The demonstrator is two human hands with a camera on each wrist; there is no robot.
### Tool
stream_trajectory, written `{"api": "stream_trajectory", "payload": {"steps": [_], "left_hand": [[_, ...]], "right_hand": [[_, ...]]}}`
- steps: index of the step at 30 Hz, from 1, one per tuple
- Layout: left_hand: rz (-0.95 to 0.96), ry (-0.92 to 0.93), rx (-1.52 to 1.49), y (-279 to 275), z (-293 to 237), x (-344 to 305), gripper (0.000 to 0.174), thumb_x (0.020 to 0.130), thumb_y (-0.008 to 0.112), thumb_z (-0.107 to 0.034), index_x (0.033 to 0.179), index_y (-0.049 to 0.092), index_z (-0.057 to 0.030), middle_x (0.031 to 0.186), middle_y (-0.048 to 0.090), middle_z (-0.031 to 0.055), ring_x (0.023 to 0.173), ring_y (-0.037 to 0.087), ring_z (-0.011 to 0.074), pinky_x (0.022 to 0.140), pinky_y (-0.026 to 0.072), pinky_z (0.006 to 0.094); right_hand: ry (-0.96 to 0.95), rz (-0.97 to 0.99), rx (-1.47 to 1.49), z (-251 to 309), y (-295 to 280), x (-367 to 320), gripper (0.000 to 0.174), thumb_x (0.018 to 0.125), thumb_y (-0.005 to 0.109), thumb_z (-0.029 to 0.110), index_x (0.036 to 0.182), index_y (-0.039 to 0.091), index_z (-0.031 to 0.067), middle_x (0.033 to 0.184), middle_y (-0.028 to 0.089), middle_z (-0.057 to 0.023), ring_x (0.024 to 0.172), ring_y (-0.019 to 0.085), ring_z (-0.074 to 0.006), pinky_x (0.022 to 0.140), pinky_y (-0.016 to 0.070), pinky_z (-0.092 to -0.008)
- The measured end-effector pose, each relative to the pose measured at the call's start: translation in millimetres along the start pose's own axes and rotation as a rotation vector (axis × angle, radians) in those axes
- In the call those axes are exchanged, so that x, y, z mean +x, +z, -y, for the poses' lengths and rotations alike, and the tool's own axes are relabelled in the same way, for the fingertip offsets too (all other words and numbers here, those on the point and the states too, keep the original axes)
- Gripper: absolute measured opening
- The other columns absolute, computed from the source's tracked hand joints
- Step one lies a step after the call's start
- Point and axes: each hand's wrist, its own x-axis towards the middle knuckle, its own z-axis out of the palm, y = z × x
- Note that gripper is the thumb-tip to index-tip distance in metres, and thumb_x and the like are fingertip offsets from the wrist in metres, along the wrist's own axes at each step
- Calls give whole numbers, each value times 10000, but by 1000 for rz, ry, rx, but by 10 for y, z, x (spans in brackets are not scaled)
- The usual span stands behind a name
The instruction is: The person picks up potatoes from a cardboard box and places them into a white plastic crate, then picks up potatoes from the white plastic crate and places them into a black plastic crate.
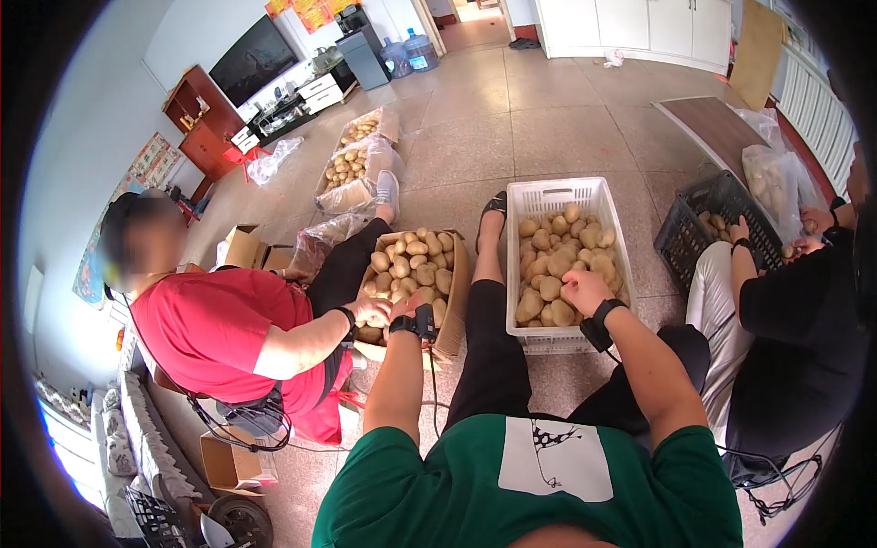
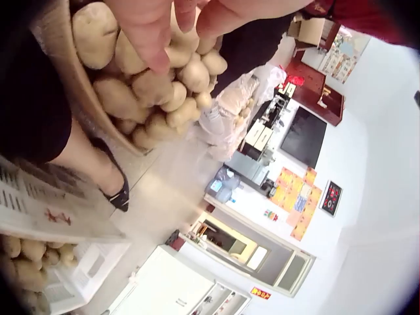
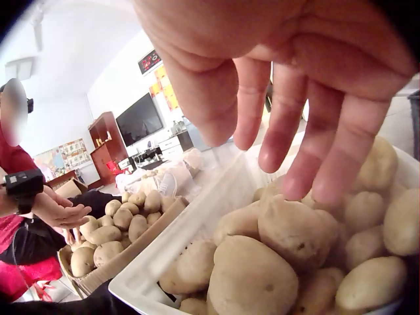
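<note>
My left hand (image 1: 408, 309) is over the potatoes (image 1: 416, 265) heaped in a cardboard box (image 1: 459, 292). In the left wrist view its fingers (image 2: 146, 39) point down, loosely spread, with one fingertip right at a potato (image 2: 152, 86). My right hand (image 1: 586, 290) is above a white plastic crate (image 1: 557, 342) full of potatoes (image 1: 548, 260). The right wrist view shows its fingers (image 3: 335, 144) hanging relaxed, tips right at a large potato (image 3: 298, 230); nothing is gripped. Beside my left hand, a person in red (image 1: 228, 320) reaches a hand (image 1: 370, 310) into the same box.
At right, another person in black (image 1: 804, 320) handles a black crate (image 1: 681, 242) and potatoes. Plastic-lined boxes of potatoes (image 1: 347, 169) stand ahead at left. A plastic bag (image 1: 772, 183) lies at right. My legs flank the white crate, and cables run over the floor.
</note>
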Motion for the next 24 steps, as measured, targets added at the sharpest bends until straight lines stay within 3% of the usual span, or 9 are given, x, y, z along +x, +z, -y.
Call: {"api": "stream_trajectory", "payload": {"steps": [2,5,7,9,10,14,16,18,24], "left_hand": [[77,-197,-431,180,73,-114,273,914,385,-144,1119,443,26,1003,562,113,898,569,230,781,499,336],[84,-451,-525,460,259,-73,269,915,377,-136,1127,432,21,1072,536,134,982,547,281,849,473,391],[104,-465,-547,639,450,-30,266,914,389,-123,1126,413,35,1116,497,153,1023,522,331,885,457,426],[203,-479,-375,842,653,-126,276,918,405,-129,1107,399,72,1127,484,171,961,544,318,831,498,392],[379,-596,-331,867,716,-136,284,918,411,-122,1115,376,79,1108,485,173,922,551,315,824,501,399],[294,-635,-253,1359,890,-696,243,898,456,-122,1040,433,74,989,548,188,963,550,335,861,477,405],[323,-614,-219,1508,979,-927,259,902,453,-127,1062,419,74,1002,541,172,965,545,346,846,483,414],[444,-619,-44,1615,1099,-977,356,916,414,-116,1250,321,-33,1135,450,129,1011,507,309,832,481,384],[397,-601,247,1634,1474,-1099,381,916,417,-186,1263,326,-57,1115,489,83,1041,467,281,846,455,382]], "right_hand": [[-71,-43,-26,-16,3,0,190,747,612,143,893,598,21,791,619,-128,763,594,-272,689,465,-350],[-38,-51,-64,-27,-22,16,217,745,602,172,901,600,21,815,617,-148,781,592,-288,708,464,-359],[-18,-52,-100,-73,-18,-15,232,749,587,192,909,601,24,842,615,-161,816,586,-303,737,459,-371],[15,-61,-124,-115,-34,-3,241,750,582,190,924,595,24,880,608,-175,858,577,-315,763,451,-381],[32,-62,-142,-126,-42,-3,245,748,585,182,934,589,22,906,604,-182,879,572,-319,775,447,-384],[201,-5,-188,-99,-161,-45,314,772,602,207,1037,552,45,1024,578,-171,1000,520,-322,842,431,-379],[282,-38,-283,-161,-154,-49,335,774,597,226,1062,535,65,1092,556,-144,1083,463,-326,885,413,-380],[326,-45,-296,-225,-147,-41,349,777,590,234,1075,522,66,1124,537,-140,1104,443,-327,902,404,-389],[400,62,-306,-76,-189,-71,398,784,567,221,1146,477,79,1212,449,-147,1107,435,-322,931,384,-409]]}}
